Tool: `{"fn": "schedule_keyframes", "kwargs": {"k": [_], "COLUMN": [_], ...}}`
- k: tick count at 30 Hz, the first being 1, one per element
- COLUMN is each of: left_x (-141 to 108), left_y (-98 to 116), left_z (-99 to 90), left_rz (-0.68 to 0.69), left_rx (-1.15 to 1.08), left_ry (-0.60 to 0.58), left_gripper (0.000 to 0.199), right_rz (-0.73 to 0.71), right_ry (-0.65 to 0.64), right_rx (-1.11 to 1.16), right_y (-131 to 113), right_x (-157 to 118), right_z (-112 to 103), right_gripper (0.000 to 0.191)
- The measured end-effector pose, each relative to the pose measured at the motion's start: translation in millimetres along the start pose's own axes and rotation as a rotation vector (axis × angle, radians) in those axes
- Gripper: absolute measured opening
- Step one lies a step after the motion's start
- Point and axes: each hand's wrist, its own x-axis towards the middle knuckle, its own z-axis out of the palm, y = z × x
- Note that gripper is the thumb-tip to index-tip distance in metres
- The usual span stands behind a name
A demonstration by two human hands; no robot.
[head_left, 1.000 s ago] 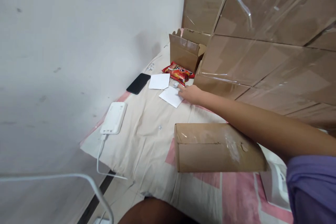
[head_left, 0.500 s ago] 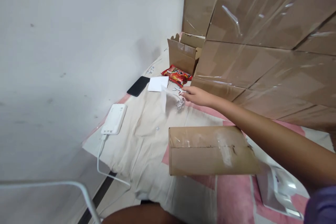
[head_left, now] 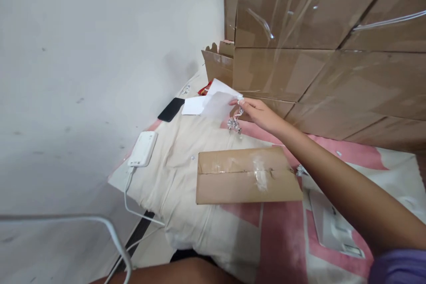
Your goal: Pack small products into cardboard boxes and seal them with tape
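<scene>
My right hand [head_left: 252,111] reaches out over the bed, its fingers closed on thin white paper [head_left: 218,104] that fans out to the left. A crumpled silvery-white bunch [head_left: 234,124] hangs below the same fingers; I cannot make out its kind. Just left of the held paper, partly overlapped by it, lies a small stack of white paper [head_left: 192,106]. Behind it, a red food packet [head_left: 204,89] is mostly hidden. A closed cardboard box [head_left: 246,186] with tape on top lies nearer to me. My left hand is out of view.
A black phone [head_left: 171,109] and a white power bank [head_left: 143,148] with a cable lie along the wall side. Stacked taped cartons [head_left: 282,73] rise at the right, beside an open small carton [head_left: 216,65]. A clear plastic container [head_left: 333,224] sits near my forearm.
My right hand has lifted slightly, and the paper in it now spreads flatter, covering most of the red packet. The view has shifted a little to the right.
</scene>
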Motion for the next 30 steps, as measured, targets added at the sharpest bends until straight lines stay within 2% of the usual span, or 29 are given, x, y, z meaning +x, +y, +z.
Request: {"fn": "schedule_keyframes", "kwargs": {"k": [4, 6, 7, 8, 9, 10, 11, 12, 13, 14, 15, 17, 18, 19, 22, 25, 28, 30], "left_x": [-33.2, -44.7, -46.1, -43.7, -37.4, -27.7, -15.2, -1.0, 13.6, 27.5, 40.0, 59.0, 65.5, 70.3, 77.0, 76.0, 70.5, 66.3], "left_y": [-43.0, -72.5, -86.9, -100.2, -111.7, -121.3, -128.7, -133.8, -136.7, -137.5, -136.5, -130.2, -126.0, -121.7, -112.4, -112.0, -117.9, -122.5], "left_z": [-51.3, -85.1, -102.6, -119.7, -135.9, -150.8, -164.3, -176.1, -186.2, -194.8, -201.9, -212.1, -215.5, -218.0, -221.7, -223.1, -224.6, -225.4], "left_rz": [0.303, 0.455, 0.628, 0.797, 0.836, 0.788, 0.666, 0.544, 0.467, 0.41, 0.385, 0.39, 0.408, 0.428, 0.481, 0.547, 0.596, 0.57], "left_rx": [-0.197, -0.326, -0.573, -0.794, -0.923, -0.965, -0.94, -0.875, -0.807, -0.737, -0.677, -0.572, -0.533, -0.505, -0.46, -0.487, -0.553, -0.584], "left_ry": [0.004, 0.077, 0.337, 0.652, 0.925, 1.13, 1.247, 1.251, 1.195, 1.083, 0.925, 0.647, 0.561, 0.523, 0.592, 0.663, 0.65, 0.632], "left_gripper": [0.027, 0.045, 0.054, 0.06, 0.061, 0.059, 0.054, 0.048, 0.04, 0.032, 0.032, 0.048, 0.053, 0.052, 0.036, 0.024, 0.02, 0.025], "right_rz": [0.116, 0.119, 0.109, 0.095, 0.082, 0.07, 0.06, 0.051, 0.043, 0.039, 0.038, 0.04, 0.041, 0.041, 0.01, -0.041, -0.05, -0.036], "right_ry": [0.065, 0.08, 0.082, 0.082, 0.084, 0.091, 0.1, 0.108, 0.119, 0.125, 0.128, 0.114, 0.104, 0.095, 0.108, 0.152, 0.206, 0.23], "right_rx": [0.132, 0.21, 0.247, 0.278, 0.303, 0.318, 0.323, 0.316, 0.3, 0.279, 0.257, 0.233, 0.233, 0.236, 0.201, 0.056, -0.101, -0.173], "right_y": [-1.3, -3.4, -4.7, -6.0, -7.2, -8.6, -9.9, -11.5, -13.4, -15.6, -18.4, -25.3, -29.0, -32.8, -41.4, -44.5, -43.8, -42.8], "right_x": [-2.6, -2.9, -2.8, -2.5, -2.0, -1.5, -1.0, -0.6, -0.3, -0.3, -0.6, -1.6, -2.2, -2.7, -2.2, 1.5, 6.9, 10.1], "right_z": [-3.6, -2.0, -0.3, 1.8, 4.1, 6.6, 8.9, 10.9, 12.4, 13.4, 13.9, 13.8, 13.6, 13.5, 14.2, 16.6, 19.3, 20.1], "right_gripper": [0.065, 0.067, 0.066, 0.064, 0.063, 0.064, 0.065, 0.067, 0.069, 0.071, 0.072, 0.071, 0.07, 0.069, 0.069, 0.073, 0.074, 0.069]}}
